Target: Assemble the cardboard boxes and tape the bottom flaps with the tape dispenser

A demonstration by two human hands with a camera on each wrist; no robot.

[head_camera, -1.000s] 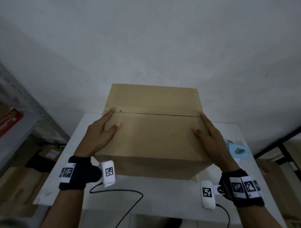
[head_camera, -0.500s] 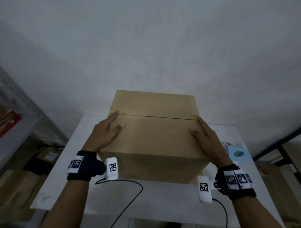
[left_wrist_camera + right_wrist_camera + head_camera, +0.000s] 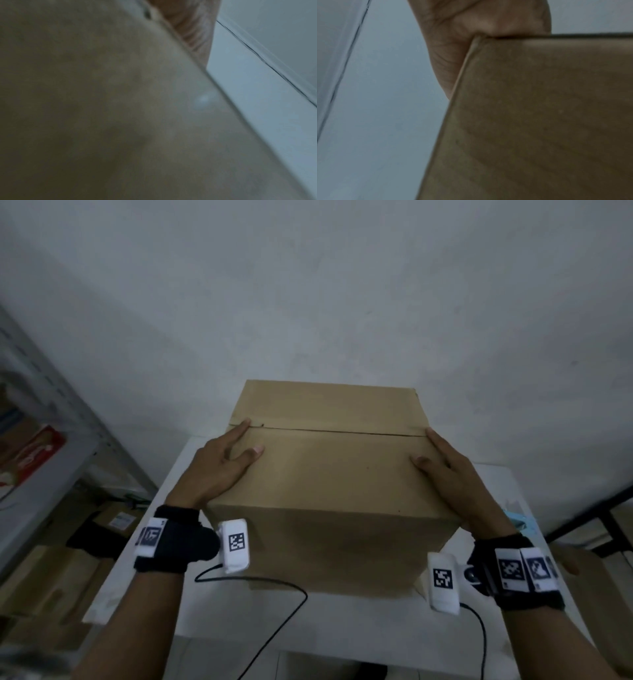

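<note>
A brown cardboard box (image 3: pixel 329 474) stands on the white table (image 3: pixel 359 621) with its two top flaps folded shut, meeting at a seam across the middle. My left hand (image 3: pixel 222 467) lies flat on the near flap at the box's left edge, fingers straight, index tip at the seam. My right hand (image 3: pixel 448 470) lies flat at the right edge the same way. The left wrist view shows only blurred box wall (image 3: pixel 102 108). In the right wrist view my palm (image 3: pixel 471 27) rests over the box's top corner (image 3: pixel 539 108). A light-blue tape dispenser (image 3: pixel 520 523) peeks out behind my right wrist.
A metal shelf (image 3: pixel 51 412) with packets stands at the left, with cardboard boxes (image 3: pixel 51 583) on the floor beneath it. A black cable (image 3: pixel 274 607) runs over the table's near part. A white wall is close behind the box. Dark frame bars stand at the right.
The box and both hands have come slightly nearer to me and sit lower in view. Both hands keep the same flat hold on the near flap.
</note>
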